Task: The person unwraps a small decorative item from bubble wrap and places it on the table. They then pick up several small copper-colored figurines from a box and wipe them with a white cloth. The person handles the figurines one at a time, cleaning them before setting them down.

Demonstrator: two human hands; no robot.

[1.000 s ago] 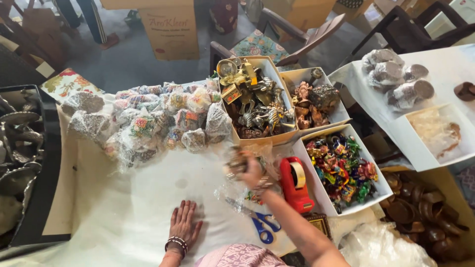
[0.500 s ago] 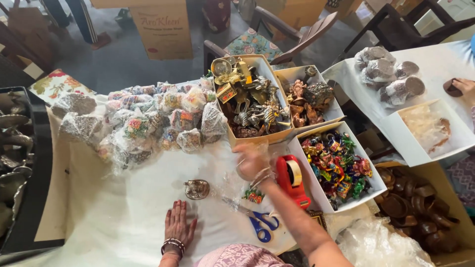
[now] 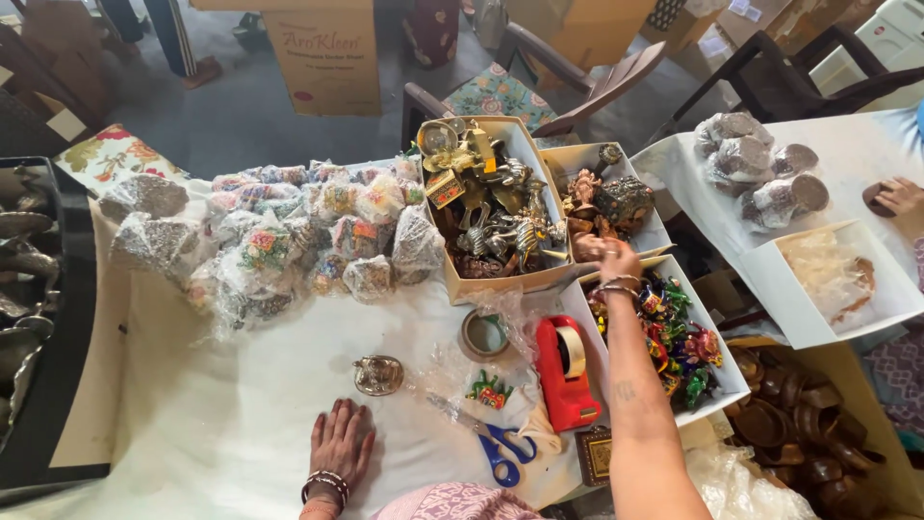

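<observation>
My left hand lies flat and open on the white sheet over the table, fingers spread, holding nothing. Just beyond its fingertips sits a small round metal figurine, not quite touching. My right hand is stretched out over the white box of brown carved figures, at its near edge — the fingers curl down as if closing on a piece, though I cannot tell whether anything is gripped. Under my forearm is the box of bright painted figures. Beside it stand the red tape dispenser and a loose tape roll. Blue-handled scissors lie near my body. Wrapped bundles pile up at the far left — another person's hand rests on the next table.
</observation>
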